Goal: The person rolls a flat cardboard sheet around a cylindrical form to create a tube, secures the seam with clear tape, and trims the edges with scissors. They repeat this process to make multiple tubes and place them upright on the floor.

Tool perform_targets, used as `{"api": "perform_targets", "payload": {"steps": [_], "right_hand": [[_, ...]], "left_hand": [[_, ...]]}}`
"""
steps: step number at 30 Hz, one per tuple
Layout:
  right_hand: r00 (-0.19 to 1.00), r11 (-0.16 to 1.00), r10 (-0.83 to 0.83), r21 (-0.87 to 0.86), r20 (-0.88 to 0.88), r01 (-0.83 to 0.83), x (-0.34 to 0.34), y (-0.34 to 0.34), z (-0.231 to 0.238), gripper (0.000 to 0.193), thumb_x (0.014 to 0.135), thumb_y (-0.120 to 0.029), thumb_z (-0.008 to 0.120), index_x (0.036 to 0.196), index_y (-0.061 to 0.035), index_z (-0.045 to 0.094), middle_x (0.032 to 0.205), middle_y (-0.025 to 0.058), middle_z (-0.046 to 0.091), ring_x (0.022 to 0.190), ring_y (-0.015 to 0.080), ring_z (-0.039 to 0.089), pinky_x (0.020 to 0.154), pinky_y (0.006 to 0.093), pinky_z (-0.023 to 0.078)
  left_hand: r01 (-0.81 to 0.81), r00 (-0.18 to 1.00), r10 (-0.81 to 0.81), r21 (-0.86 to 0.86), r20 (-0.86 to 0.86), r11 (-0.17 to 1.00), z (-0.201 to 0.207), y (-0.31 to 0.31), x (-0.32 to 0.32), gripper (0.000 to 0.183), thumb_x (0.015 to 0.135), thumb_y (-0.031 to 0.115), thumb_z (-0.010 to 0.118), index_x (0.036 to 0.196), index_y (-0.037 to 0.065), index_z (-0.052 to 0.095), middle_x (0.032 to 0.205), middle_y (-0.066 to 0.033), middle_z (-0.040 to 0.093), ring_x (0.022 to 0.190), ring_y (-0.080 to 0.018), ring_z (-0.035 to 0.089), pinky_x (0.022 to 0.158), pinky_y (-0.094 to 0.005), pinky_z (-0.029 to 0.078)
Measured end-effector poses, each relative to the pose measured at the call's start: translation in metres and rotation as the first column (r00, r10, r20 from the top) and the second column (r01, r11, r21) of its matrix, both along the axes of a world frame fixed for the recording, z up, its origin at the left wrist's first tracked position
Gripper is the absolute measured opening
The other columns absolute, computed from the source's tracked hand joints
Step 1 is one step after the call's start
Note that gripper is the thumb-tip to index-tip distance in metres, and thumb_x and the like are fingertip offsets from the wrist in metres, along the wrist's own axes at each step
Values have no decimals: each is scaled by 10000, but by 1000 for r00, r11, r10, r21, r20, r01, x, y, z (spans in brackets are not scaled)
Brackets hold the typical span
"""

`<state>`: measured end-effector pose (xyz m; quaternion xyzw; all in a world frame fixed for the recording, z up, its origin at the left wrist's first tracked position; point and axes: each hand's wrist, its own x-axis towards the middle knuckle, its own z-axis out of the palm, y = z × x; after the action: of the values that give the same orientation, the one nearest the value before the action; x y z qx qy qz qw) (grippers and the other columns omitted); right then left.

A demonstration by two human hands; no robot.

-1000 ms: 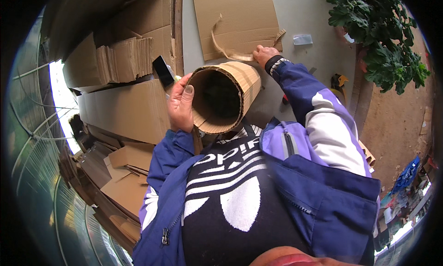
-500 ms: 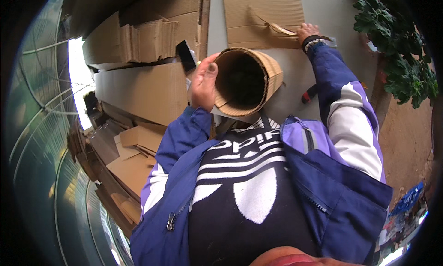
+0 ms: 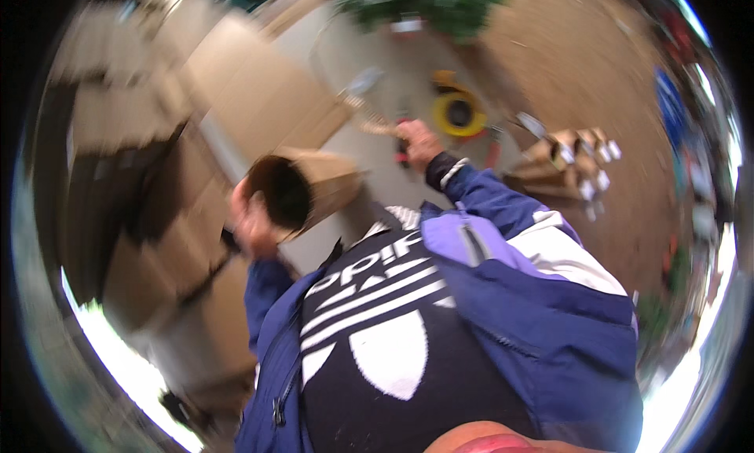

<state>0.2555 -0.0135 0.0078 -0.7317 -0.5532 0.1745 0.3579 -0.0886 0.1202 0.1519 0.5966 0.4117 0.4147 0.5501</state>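
My left hand (image 3: 255, 223) grips the near left rim of a rolled corrugated cardboard tube (image 3: 334, 187), its dark open end facing me. Over the grey tabletop (image 3: 334, 56), my right hand (image 3: 422, 145) is closed at the end of a narrow, curled cardboard strip (image 3: 369, 123). A red and black tool (image 3: 403, 156) lies at those same fingers; blur hides whether they grip it too. Just right of that hand sits a yellow ring-shaped roll (image 3: 458, 113) with a dark centre.
A flat cardboard sheet (image 3: 259, 88) lies beyond the tube. More cardboard (image 3: 129, 111) is piled at the left, smeared by motion. Leafy green plants (image 3: 424, 3) stand at the far edge. Several brown paper-like cones with white tips (image 3: 550, 164) are at the right, above brown ground (image 3: 542, 52).
The view has swung to the right, bringing the yellow roll and cones into sight. My right hand has come nearer, off the flat sheet to the red and black tool. My left hand still holds the tube.
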Motion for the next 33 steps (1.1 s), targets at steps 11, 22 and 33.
{"api": "perform_targets", "payload": {"steps": [11, 22, 33], "right_hand": [[590, 589, -807, 98, 21, 802, -44, -286, 42, 237, 854, -33, 627, 1082, -60, 567, 1028, 185, 618, 987, 417, 604, 832, 469, 509], [-218, -249, -812, -17, -541, 968, -59, -470, 0, 169, 996, -193, 598, 1053, -35, 599, 728, 17, 562, 575, 113, 521, 520, 305, 451], [-436, -672, -347, -105, -831, 733, -129, -707, 10, 114, 987, -207, 596, 1043, -168, 504, 714, 11, 493, 497, 154, 474, 434, 370, 436]], "left_hand": [[619, 691, -110, 507, -714, 600, 45, 60, 43, 458, 1026, 274, 555, 1393, 3, 519, 1379, -214, 550, 1286, -367, 505, 1096, -431, 389], [695, 537, -65, 398, -841, 598, 56, 70, 62, 430, 1026, 278, 540, 1387, 46, 526, 1338, -198, 575, 1246, -357, 541, 1062, -436, 421], [673, 611, -184, 382, -770, 633, 44, 74, 46, 499, 1023, 370, 519, 1399, 42, 543, 1323, -231, 571, 1234, -356, 543, 1055, -454, 431]]}}
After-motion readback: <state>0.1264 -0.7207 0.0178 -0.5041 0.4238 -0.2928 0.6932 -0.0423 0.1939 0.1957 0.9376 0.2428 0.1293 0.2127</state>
